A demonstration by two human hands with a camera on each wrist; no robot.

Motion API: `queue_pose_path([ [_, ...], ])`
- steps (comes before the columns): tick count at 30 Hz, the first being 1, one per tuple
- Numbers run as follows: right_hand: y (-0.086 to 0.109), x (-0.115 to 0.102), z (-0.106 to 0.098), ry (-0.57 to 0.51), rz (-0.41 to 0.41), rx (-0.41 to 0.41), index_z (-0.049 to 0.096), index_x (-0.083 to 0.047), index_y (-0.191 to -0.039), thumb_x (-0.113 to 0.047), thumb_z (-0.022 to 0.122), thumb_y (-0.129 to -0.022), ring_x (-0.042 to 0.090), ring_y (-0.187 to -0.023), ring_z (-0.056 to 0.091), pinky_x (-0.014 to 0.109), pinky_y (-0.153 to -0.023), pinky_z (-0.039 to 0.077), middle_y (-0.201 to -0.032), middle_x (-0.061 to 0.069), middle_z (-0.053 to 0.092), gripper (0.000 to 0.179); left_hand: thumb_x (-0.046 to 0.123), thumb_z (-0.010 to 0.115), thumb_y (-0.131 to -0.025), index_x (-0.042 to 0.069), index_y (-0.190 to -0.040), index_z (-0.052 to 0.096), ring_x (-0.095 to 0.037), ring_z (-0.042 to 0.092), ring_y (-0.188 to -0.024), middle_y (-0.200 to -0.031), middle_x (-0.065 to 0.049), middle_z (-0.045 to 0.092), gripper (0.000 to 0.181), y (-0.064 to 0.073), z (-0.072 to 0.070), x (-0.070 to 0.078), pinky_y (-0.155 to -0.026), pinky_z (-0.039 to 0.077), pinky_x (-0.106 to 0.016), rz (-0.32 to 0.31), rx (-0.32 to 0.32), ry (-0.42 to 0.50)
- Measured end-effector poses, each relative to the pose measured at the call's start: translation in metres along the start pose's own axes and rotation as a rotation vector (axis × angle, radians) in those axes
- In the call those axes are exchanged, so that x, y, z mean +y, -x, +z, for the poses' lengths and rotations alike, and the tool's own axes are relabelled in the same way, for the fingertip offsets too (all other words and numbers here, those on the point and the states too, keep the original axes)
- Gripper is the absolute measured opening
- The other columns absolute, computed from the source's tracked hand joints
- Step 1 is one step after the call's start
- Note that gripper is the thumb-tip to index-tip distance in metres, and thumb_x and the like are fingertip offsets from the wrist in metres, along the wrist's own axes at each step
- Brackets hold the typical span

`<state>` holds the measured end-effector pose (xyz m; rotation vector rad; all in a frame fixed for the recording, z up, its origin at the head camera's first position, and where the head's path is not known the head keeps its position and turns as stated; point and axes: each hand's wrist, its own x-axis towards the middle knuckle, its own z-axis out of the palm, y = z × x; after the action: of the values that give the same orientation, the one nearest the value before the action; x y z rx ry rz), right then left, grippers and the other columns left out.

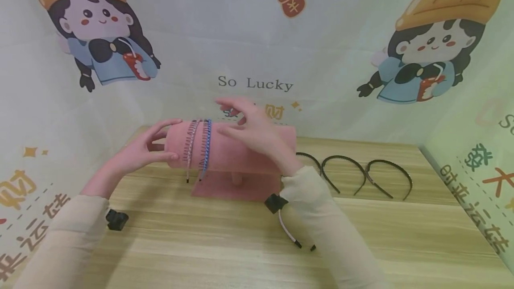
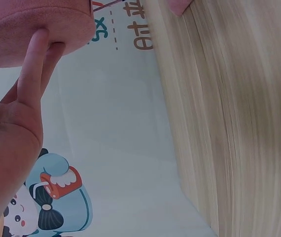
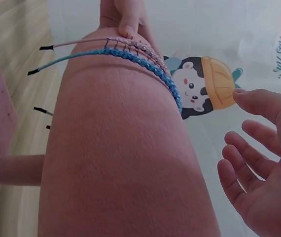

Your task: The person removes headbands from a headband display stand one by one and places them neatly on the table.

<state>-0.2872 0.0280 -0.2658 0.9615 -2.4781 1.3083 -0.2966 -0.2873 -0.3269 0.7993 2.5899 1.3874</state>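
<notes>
A pink fuzzy roll-shaped headband stand lies crosswise on its post. My left hand holds its left end, thumb at the front, forefinger on top; in the left wrist view other fingers press the end face. Near that end a pale pink toothed headband and a blue braided headband sit over the roll side by side, their black tips hanging down in front. My right hand hovers over the roll's right half, holding nothing. The right wrist view shows its fingers spread and loosely bent beside the roll.
Black headbands lie in a row on the wooden table to the right. A pale headband lies partly hidden under my right forearm. The stand's pink base rests below the roll. A printed cloth hangs behind.
</notes>
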Motion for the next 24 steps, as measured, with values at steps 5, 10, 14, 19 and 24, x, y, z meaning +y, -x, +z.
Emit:
queue_pose_path([
  [5, -0.004, 0.000, 0.012, 0.057, 0.013, -0.043, 0.046, -0.029, -0.146, -0.025, 0.074, -0.090, 0.013, -0.120, 0.052, 0.030, -0.096, 0.052, -0.135, -0.004, 0.055, 0.063, 0.007, 0.069, -0.092, 0.027, -0.156, 0.024, -0.006, 0.069, -0.107, -0.147, -0.014, 0.044, 0.080, 0.000, -0.002, -0.002, -0.084, 0.059, -0.031, 0.026, -0.008, 0.041],
  [10, -0.004, 0.001, 0.022, 0.152, 0.015, -0.088, 0.041, -0.034, -0.149, -0.030, 0.075, -0.089, 0.015, -0.123, 0.052, 0.036, -0.101, 0.049, -0.135, -0.004, 0.054, 0.069, 0.003, 0.067, -0.092, 0.024, -0.156, 0.024, -0.005, 0.068, -0.109, -0.146, -0.007, 0.045, 0.080, 0.000, -0.003, -0.006, -0.083, 0.060, -0.034, 0.027, -0.014, 0.084],
  [14, -0.006, 0.003, 0.025, 0.199, 0.006, -0.100, 0.041, -0.032, -0.150, -0.033, 0.075, -0.088, 0.016, -0.119, 0.055, 0.036, -0.103, 0.048, -0.134, 0.000, 0.056, 0.071, 0.001, 0.066, -0.092, 0.024, -0.155, 0.025, -0.003, 0.067, -0.110, -0.146, -0.003, 0.045, 0.080, 0.000, -0.003, -0.006, -0.083, 0.060, -0.033, 0.027, -0.009, 0.098],
  [19, -0.011, 0.004, 0.026, 0.271, 0.021, -0.139, 0.039, -0.031, -0.151, -0.038, 0.073, -0.089, 0.016, -0.123, 0.056, 0.037, -0.109, 0.044, -0.141, 0.000, 0.056, 0.071, -0.003, 0.064, -0.091, 0.023, -0.156, 0.024, -0.005, 0.067, -0.111, -0.141, 0.004, 0.048, 0.080, 0.000, -0.004, -0.008, -0.081, 0.060, -0.035, 0.053, -0.015, 0.118],
  [24, -0.013, 0.003, 0.027, 0.313, 0.027, -0.166, 0.042, -0.030, -0.150, -0.040, 0.073, -0.088, 0.015, -0.129, 0.051, 0.036, -0.113, 0.040, -0.142, -0.003, 0.056, 0.070, -0.002, 0.064, -0.092, 0.024, -0.156, 0.025, -0.004, 0.066, -0.112, -0.141, 0.005, 0.048, 0.079, 0.001, -0.004, -0.009, -0.082, 0.060, -0.035, 0.054, -0.007, 0.099],
])
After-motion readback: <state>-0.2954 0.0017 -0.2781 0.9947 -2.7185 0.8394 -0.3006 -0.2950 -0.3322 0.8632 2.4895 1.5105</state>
